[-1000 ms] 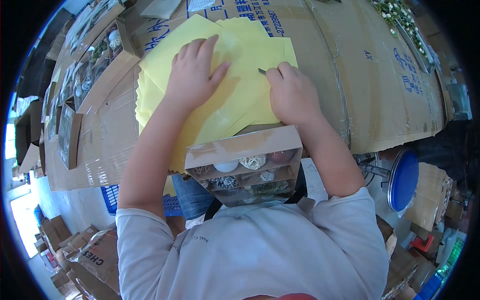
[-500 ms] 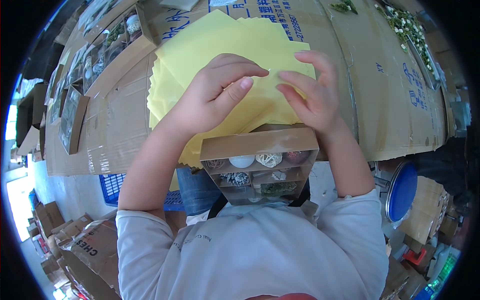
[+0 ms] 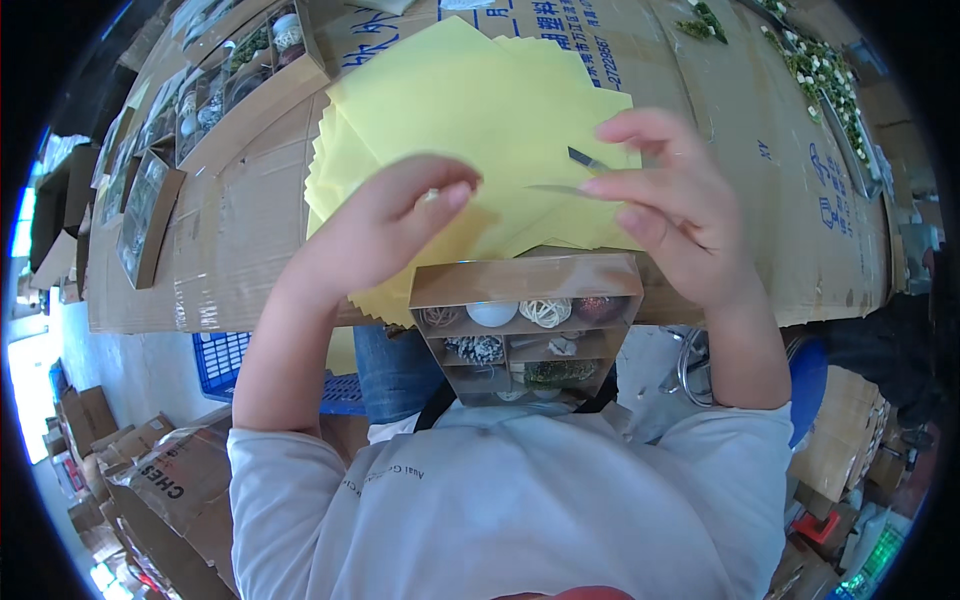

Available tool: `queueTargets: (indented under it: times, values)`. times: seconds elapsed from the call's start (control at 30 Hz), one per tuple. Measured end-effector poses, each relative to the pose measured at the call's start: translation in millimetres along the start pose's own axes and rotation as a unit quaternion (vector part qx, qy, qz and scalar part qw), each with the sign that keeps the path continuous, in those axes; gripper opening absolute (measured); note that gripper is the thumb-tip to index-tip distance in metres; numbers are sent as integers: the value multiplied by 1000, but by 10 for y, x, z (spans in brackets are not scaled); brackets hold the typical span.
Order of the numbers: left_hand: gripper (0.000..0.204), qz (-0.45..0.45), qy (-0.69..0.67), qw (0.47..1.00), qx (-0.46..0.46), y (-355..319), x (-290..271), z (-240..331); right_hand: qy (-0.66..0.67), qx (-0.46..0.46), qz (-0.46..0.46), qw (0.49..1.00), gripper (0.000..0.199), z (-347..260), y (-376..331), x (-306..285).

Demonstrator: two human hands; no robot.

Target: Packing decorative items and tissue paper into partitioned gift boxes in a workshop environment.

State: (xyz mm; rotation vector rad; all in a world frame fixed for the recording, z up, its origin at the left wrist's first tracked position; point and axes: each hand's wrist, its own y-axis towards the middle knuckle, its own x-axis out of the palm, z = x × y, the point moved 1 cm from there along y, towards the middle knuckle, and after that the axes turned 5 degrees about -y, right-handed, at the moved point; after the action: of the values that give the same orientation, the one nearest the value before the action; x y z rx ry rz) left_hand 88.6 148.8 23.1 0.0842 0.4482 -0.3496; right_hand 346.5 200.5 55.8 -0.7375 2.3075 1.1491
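Yellow paper sheets [image 3: 470, 120] under both raised hands [image 3: 520, 220].

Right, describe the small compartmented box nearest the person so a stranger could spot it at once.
Start at the cardboard-covered table and its stack of yellow paper sheets. At the near edge, between both forearms, sits the brown cardboard box with a clear front. Unlike the similar boxes far left, it faces the person, showing small balls and pine cones.

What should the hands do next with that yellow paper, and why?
Probably draw the lifted yellow sheet toward the open compartment box. Both the left hand and the right hand are raised above the paper stack, the right hand seems to pinch a sheet's edge along with a small blade, and the box sits just below them, uncovered.
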Motion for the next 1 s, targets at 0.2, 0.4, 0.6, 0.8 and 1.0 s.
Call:
queueTargets:
  times: [0.2,0.4,0.6,0.8,1.0]
  values:
    - [48,-162,117,980,-19,-332,190,336,-25,135,-291,947,63,-319,-190,245]
    - [34,-93,191,977,-5,-377,442,377,-184,170,-380,891,69,-500,-205,229]
    - [35,-64,158,985,11,-528,576,470,-56,110,-140,982,45,-460,-203,140]
    - [53,-34,155,987,22,-647,634,500,347,467,-182,793,8,-345,-220,315]
    - [81,-23,109,992,65,-663,614,469,295,506,-238,775,10,-363,-184,370]
